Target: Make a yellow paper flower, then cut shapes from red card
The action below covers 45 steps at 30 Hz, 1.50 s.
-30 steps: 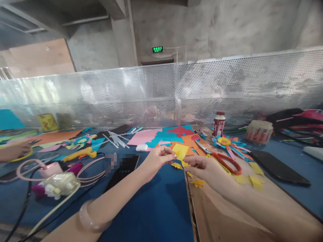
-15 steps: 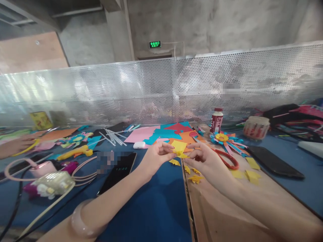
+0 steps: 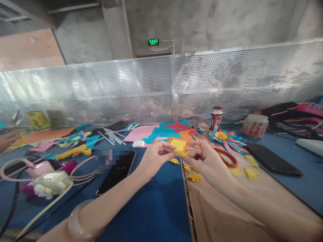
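My left hand (image 3: 157,158) and my right hand (image 3: 203,156) meet over the seam between the blue mat and the brown board. Their fingertips pinch a small folded yellow paper piece (image 3: 181,153), one hand at each side. Just above it shows a flat yellow paper square (image 3: 178,144); whether it is joined to the folded piece I cannot tell. Below my fingers lie several folded yellow paper pieces (image 3: 194,177). Yellow paper squares (image 3: 251,160) rest on the board to the right of my right hand, near a red cord loop (image 3: 233,164).
Coloured paper sheets (image 3: 141,133), a white case (image 3: 138,144) and a bottle (image 3: 216,117) stand or lie beyond my hands. Phones (image 3: 275,160) flank both arms. Cables and a yellow glue gun (image 3: 74,152) are left. At far left is another person's hand (image 3: 8,139).
My hands keep hold of the yellow paper with little movement. The other person's hand has shifted left, and a scissors-like tool now shows above it. The view has tilted slightly.
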Each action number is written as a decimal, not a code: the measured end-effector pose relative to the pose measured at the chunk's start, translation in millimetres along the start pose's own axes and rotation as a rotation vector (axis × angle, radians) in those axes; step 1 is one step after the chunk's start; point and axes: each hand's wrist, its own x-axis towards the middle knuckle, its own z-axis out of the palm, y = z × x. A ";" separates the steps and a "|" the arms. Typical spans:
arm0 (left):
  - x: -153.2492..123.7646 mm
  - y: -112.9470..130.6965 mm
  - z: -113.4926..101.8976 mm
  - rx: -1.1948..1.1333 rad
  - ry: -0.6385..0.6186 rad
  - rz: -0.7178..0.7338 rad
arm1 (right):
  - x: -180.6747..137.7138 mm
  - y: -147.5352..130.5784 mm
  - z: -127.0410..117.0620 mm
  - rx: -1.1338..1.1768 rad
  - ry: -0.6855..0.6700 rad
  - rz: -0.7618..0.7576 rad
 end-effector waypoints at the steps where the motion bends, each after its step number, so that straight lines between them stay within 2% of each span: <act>1: -0.1 0.6 0.3 0.004 0.001 -0.001 | -0.3 -0.4 0.3 0.011 0.004 -0.003; 25: -1.4 -0.8 1.4 -0.010 -0.009 -0.019 | -0.8 -2.1 0.7 -0.022 -0.040 -0.011; 36: -0.5 -4.7 0.2 -0.031 -0.027 -0.038 | 3.2 -1.0 0.1 0.045 -0.074 0.003; 45: -2.9 0.9 4.6 -0.015 -0.001 -0.011 | 5.1 5.7 1.2 0.042 -0.050 -0.016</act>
